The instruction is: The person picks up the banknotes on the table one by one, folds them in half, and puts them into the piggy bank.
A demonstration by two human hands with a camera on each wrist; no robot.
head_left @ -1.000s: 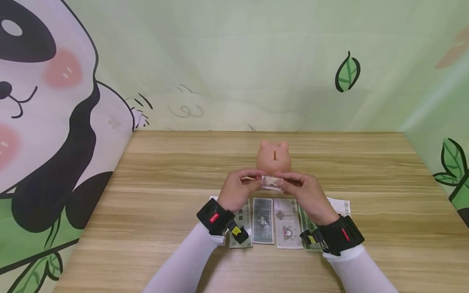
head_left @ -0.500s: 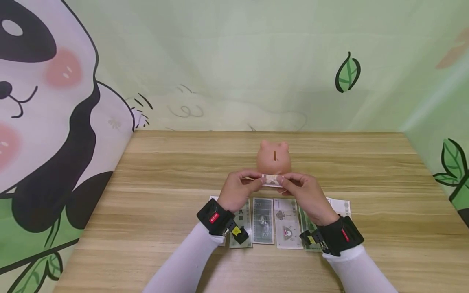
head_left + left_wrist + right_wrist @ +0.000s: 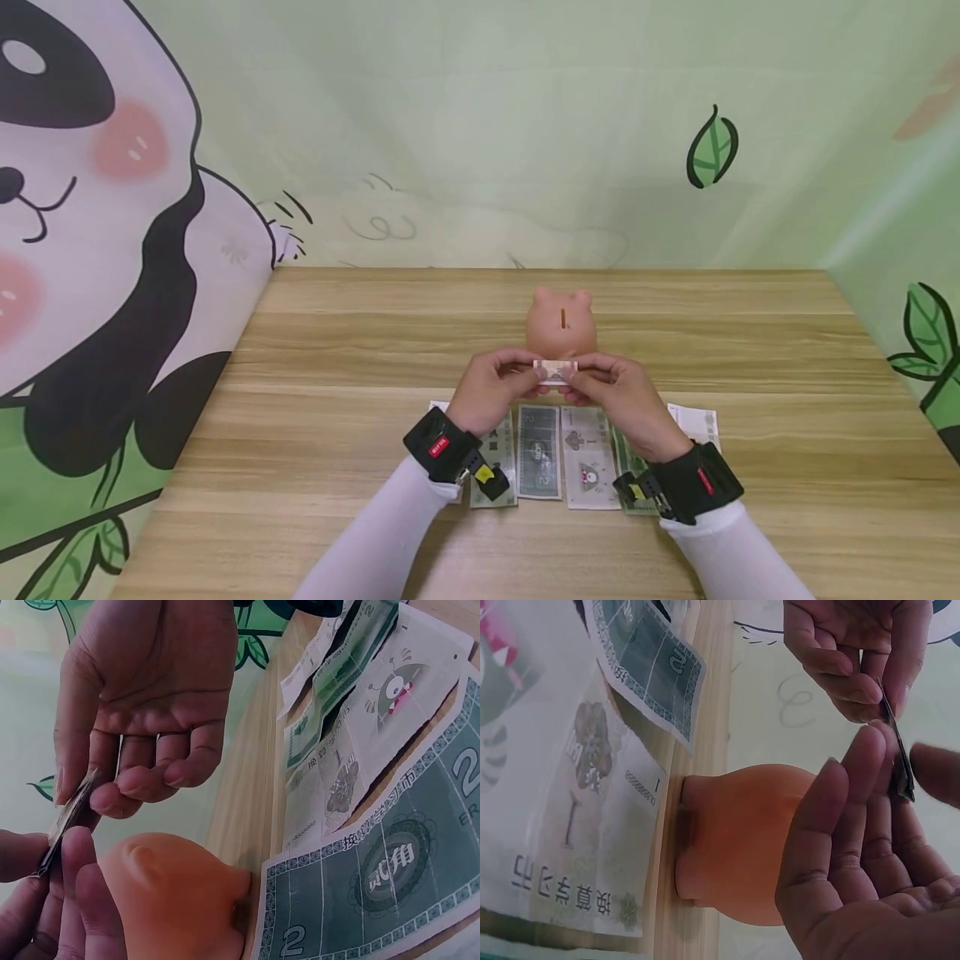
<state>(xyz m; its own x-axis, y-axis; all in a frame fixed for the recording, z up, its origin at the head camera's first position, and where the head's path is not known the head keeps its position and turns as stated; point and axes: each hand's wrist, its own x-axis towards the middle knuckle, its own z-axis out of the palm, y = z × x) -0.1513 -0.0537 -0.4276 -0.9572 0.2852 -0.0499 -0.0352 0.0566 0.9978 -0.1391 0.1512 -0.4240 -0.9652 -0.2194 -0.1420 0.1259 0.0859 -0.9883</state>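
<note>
Both hands pinch one small folded banknote [image 3: 555,372] between thumbs and fingertips, one hand at each end. My left hand [image 3: 483,390] grips its left end, and my right hand [image 3: 628,402] its right end. Seen edge-on in the left wrist view, the folded note [image 3: 69,817] is a thin flat strip. In the right wrist view the fingers of the right hand [image 3: 862,855] lie behind it. Just beyond the hands stands an orange piggy bank [image 3: 561,323] with a slot on top, its lower front partly hidden in the head view.
Several play banknotes lie in a row on the wooden table [image 3: 337,433] below the hands: a grey-blue one [image 3: 538,454], a pale one [image 3: 590,479] and green ones, some partly covered by the wrists. A printed panda cloth [image 3: 480,125] hangs behind the table.
Both hands stay in place over the table while thumbs and fingers shift on the folded banknote. More of its face shows than half a second ago, with the right thumb lower on it.
</note>
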